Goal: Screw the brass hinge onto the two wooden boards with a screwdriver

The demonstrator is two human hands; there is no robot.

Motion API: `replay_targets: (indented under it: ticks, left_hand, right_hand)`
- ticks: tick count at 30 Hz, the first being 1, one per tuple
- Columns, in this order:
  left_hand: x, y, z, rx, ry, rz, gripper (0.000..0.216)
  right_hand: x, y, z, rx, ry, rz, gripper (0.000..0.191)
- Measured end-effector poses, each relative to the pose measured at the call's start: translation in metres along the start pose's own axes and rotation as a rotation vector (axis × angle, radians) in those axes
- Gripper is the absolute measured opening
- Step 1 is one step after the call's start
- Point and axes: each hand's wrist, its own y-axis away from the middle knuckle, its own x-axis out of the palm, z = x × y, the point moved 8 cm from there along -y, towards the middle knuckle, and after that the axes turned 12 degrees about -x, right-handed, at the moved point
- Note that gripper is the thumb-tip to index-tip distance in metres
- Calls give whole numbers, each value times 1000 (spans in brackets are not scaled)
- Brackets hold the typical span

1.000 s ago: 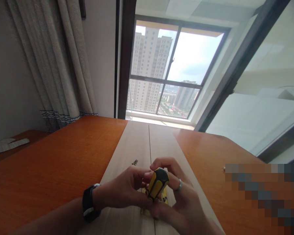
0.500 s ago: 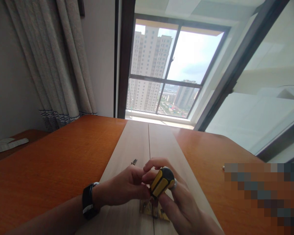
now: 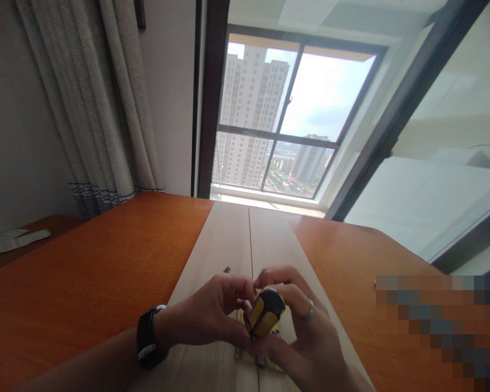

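Observation:
A screwdriver (image 3: 268,312) with a stubby yellow and black handle stands tilted, its butt end toward me. My right hand (image 3: 310,332), with a ring on one finger, has its thumb and fingers closed about the handle. From the other side, my left hand (image 3: 212,313) curls its thumb and fingers in at the handle's lower end; the tips are partly hidden. Beneath both hands lies a brass-coloured hinge (image 3: 245,355) across the seam of two pale wooden boards (image 3: 224,234). The screwdriver's shaft and tip are out of sight.
A few small screws (image 3: 227,269) rest on the left board, just beyond my left hand. The boards lie on an orange-brown wooden table (image 3: 155,239). At the far edge are a window (image 3: 277,133) and a grey curtain (image 3: 118,109). A blurred patch covers the right side.
The screwdriver handle has dipped slightly and turned a little. My right fingers have shifted their hold on it and the index finger has spread outward. My left fingers have arched more.

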Motion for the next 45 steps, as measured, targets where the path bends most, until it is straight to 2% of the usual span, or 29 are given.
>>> replay_targets:
  ticks: [3,7,12,15,21,24,30,33,37,40,45]
  left_hand:
    - [2,0,-3,37,18,33,55]
    - [3,2,-3,8,16,78,51]
    - [9,4,-3,2,-103,173,50]
    - [7,2,1,-34,-113,149,48]
    - [7,1,-6,28,-7,125,45]
    - [10,1,-8,28,20,147,45]
    - [4,1,-1,-17,-33,81,51]
    - [6,2,3,-49,-81,130,54]
    - [10,3,0,-24,-172,181,50]
    - [11,3,-2,-5,-94,191,38]
    - [13,2,-2,14,5,204,37]
  right_hand:
    - [2,-5,3,-12,-8,30,19]
    - [2,-7,6,-3,-19,20,18]
    - [2,-7,7,19,-24,43,12]
    - [4,-8,6,35,-24,62,13]
    - [5,-4,3,26,-44,70,37]
    - [5,-2,3,21,-27,77,34]
    - [3,-7,5,8,7,48,24]
    - [3,-7,5,22,-5,60,18]
    - [4,-8,8,21,-25,85,14]
    - [5,-11,10,15,-15,87,16]
    - [5,-10,10,7,-42,77,23]
